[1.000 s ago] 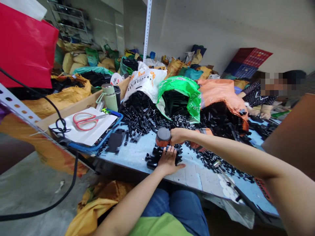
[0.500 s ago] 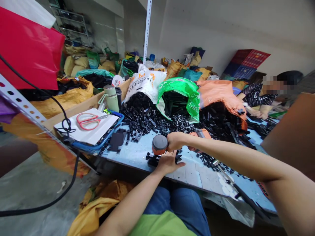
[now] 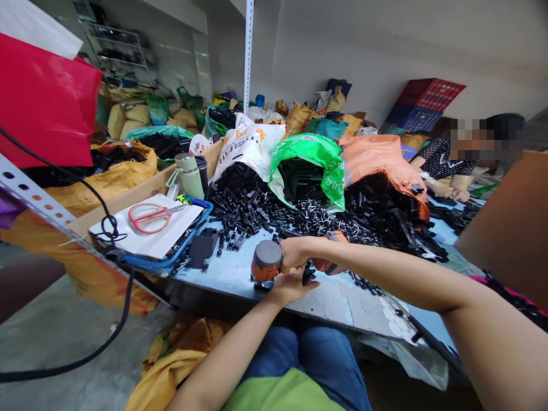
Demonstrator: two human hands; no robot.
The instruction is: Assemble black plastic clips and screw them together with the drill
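Note:
My right hand [image 3: 293, 252] is wrapped round the handle of an orange and grey power drill [image 3: 266, 261], its head over the table's front edge. The drill's orange base [image 3: 330, 260] shows behind my right forearm. Just below, my left hand [image 3: 291, 284] presses a black plastic part [image 3: 262, 285] against the tabletop, thumb out to the right. Its fingertips and most of that part are hidden by the drill and my right hand. Small black pieces [image 3: 308, 273] lie beside the left hand.
Black parts and screws [image 3: 317, 216] spill from white [image 3: 252, 142], green [image 3: 308, 145] and orange sacks [image 3: 381, 154]. Scissors [image 3: 149, 218] lie on a white sheet over a blue tray [image 3: 201, 220], near a green flask [image 3: 189, 176]. A co-worker [image 3: 445, 162] sits at right beyond a cardboard box [image 3: 509, 211].
My right hand has moved the drill left and slightly toward me, over the black plastic part. My left hand stays nearly in place. The whole view has shifted slightly.

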